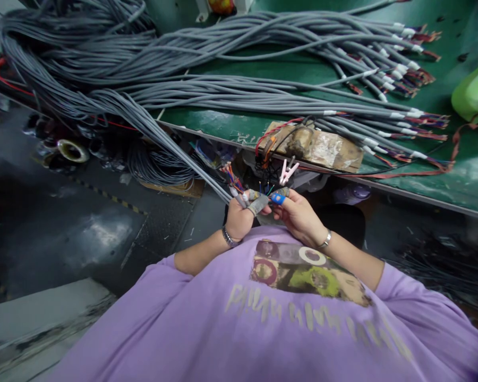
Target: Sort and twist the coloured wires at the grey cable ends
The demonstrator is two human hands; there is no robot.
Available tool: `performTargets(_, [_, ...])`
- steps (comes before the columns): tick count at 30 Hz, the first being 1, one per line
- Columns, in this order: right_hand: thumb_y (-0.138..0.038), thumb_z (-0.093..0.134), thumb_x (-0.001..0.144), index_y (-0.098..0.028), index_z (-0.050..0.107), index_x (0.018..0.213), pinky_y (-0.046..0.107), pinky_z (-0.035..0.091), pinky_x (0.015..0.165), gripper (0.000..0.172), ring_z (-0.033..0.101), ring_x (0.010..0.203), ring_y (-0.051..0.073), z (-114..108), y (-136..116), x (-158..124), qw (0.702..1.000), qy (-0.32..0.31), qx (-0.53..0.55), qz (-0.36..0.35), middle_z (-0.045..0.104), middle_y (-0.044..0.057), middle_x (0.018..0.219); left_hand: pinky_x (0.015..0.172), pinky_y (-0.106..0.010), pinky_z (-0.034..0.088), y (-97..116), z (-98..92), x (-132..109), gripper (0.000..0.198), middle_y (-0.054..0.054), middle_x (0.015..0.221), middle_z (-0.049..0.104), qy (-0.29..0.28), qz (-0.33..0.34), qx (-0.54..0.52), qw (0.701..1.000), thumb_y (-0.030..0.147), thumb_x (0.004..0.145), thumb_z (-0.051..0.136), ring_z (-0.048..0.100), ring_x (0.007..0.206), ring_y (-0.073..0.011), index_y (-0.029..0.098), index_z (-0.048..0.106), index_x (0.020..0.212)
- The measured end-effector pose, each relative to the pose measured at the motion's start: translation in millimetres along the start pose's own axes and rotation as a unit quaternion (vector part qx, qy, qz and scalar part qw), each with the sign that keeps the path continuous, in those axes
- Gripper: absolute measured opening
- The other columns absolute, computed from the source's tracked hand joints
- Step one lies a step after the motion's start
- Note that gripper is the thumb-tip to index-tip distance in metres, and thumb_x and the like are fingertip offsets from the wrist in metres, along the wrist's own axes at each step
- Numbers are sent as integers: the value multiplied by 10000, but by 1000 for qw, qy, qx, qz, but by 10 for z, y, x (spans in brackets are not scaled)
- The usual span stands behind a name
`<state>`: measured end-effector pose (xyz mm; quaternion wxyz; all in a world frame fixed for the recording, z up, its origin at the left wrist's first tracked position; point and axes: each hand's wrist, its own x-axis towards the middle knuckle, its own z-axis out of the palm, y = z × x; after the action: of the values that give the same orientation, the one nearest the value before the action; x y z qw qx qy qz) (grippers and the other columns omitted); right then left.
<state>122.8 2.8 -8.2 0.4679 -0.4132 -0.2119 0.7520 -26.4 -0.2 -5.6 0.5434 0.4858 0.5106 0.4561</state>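
Observation:
Close to my body, my left hand (pixel 241 216) is closed around the ends of several grey cables (pixel 209 180). Worn grey covers wrap its thumb and a finger. Coloured wires (pixel 231 175) fan out of the cable ends just beyond that hand. My right hand (pixel 301 216) meets it fingertip to fingertip, pinching thin coloured wires (pixel 269 189) at a cable end. A blue cover (pixel 278 198) is on one of its digits, and a grey cover is on another. The exact grip on each strand is partly hidden by the fingers.
Thick bundles of grey cables (pixel 223 48) with stripped ends lie along the green bench (pixel 422 183). At its front edge are a wooden block (pixel 344 151) and a pink clip (pixel 288 172). A bright green container (pixel 476 93) stands right. Coiled cable (pixel 159 164) lies below the bench.

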Motion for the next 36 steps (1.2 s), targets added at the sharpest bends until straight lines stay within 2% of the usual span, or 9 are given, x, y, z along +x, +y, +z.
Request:
performTargets(7, [-417,911,579,-179,607,720,203,490,502,411,501,512,69,15,-12,-13,1000,-9,-13,8,575,-49,578,516,-225,474,-34,21,22,279,-16,614,696,37,-13,-33,999,423,776,745,602,513,-110,164,662,715])
performTargets(15, [-415,909,571,-178,604,684,204,429,489,403,483,497,72,-31,-10,-39,998,-31,-55,24,572,-46,562,505,-210,474,-46,15,30,248,-4,595,679,44,-5,-39,998,392,783,731,607,509,-104,165,659,714])
performTargets(20, [-420,903,576,-192,660,791,230,473,549,396,534,590,97,-28,-54,6,998,-2,-64,-17,609,-34,667,492,-205,469,-29,11,15,258,-5,597,682,23,-4,-31,999,396,788,737,589,491,-95,164,656,707])
performTargets(25, [-347,915,556,-188,650,717,227,432,523,348,487,548,82,3,-60,57,997,13,-59,-41,591,-39,635,509,-220,494,-16,9,9,290,-18,603,690,13,-16,-9,1000,428,793,727,623,522,-115,162,661,699])
performTargets(32, [-275,865,578,-191,640,674,223,415,505,259,462,548,92,-7,-44,27,999,-2,-33,13,545,-39,578,493,-221,504,-21,26,35,299,-22,613,698,43,-23,-18,999,446,776,734,637,522,-126,165,667,696])
performTargets(36, [-219,789,608,-202,588,700,192,412,496,221,466,558,84,-44,-74,79,999,30,25,30,540,-50,617,491,-221,503,10,28,20,279,-15,593,684,9,-23,-18,1000,415,785,728,620,502,-116,164,653,686])
